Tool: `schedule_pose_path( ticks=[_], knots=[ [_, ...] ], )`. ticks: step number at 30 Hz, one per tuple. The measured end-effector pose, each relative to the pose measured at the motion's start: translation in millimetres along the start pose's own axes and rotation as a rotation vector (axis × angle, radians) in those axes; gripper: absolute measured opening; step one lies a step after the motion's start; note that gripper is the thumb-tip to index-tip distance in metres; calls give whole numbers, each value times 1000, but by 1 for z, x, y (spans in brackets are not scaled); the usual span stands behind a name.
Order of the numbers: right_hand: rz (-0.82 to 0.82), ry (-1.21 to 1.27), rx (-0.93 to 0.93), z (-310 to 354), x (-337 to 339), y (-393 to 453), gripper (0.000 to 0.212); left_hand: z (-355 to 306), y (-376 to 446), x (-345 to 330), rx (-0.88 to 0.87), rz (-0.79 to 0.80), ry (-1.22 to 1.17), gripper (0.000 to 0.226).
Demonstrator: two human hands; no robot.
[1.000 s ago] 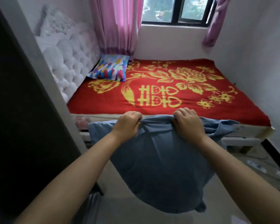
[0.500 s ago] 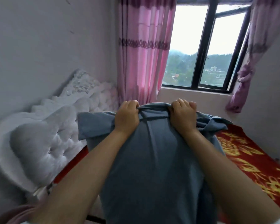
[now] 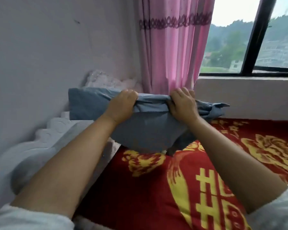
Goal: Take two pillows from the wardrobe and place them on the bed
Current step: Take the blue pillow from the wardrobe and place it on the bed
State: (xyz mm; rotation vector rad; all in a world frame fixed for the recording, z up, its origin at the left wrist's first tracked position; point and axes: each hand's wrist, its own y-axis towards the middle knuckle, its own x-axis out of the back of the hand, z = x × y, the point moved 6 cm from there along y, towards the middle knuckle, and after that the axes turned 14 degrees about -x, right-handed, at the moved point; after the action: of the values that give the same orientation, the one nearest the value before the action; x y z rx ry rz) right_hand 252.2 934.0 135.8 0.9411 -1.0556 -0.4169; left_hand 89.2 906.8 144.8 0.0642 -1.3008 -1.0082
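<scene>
Both hands grip the top edge of the blue-grey pillow (image 3: 145, 128). The left hand (image 3: 121, 107) is closed in a fist over bunched fabric; the right hand (image 3: 183, 107) clamps the same gathered edge, fingers curled over the far side. The pillow hangs from this edge above the head end of the bed (image 3: 156, 188), its lower corner close to the red-and-gold blanket (image 3: 223, 163) — whether it touches cannot be determined. One upper corner of the pillow extends left in front of the white tufted headboard (image 3: 45, 143); the opposite corner trails right, below the window sill (image 3: 248, 78). A pink curtain (image 3: 171, 47) hangs directly behind the hands, beside the dark-framed window (image 3: 254, 39). Both forearms are extended forward — white sleeves show at the lower frame corners.
</scene>
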Motion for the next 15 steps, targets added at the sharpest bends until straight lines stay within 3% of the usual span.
schedule_pose_path(
  ticks=[1, 3, 5, 8, 15],
  knots=[
    [313, -1, 1, -5, -38, -17, 14, 4, -18, -35, 43, 287, -78, 19],
    [919, -90, -15, -15, -106, -61, 25, 15, -61, -90, 199, 684, -162, 20],
    [1209, -128, -87, -28, -153, -98, 31, 13, -94, -133, 238, 941, -202, 24],
    [1252, -84, -206, -46, -200, -125, 29, 9, -119, -187, 196, 1053, -237, 26],
    [1466, -76, -398, -60, -302, -199, 30, 19, -169, -290, 317, 1206, -377, 37]
  ],
)
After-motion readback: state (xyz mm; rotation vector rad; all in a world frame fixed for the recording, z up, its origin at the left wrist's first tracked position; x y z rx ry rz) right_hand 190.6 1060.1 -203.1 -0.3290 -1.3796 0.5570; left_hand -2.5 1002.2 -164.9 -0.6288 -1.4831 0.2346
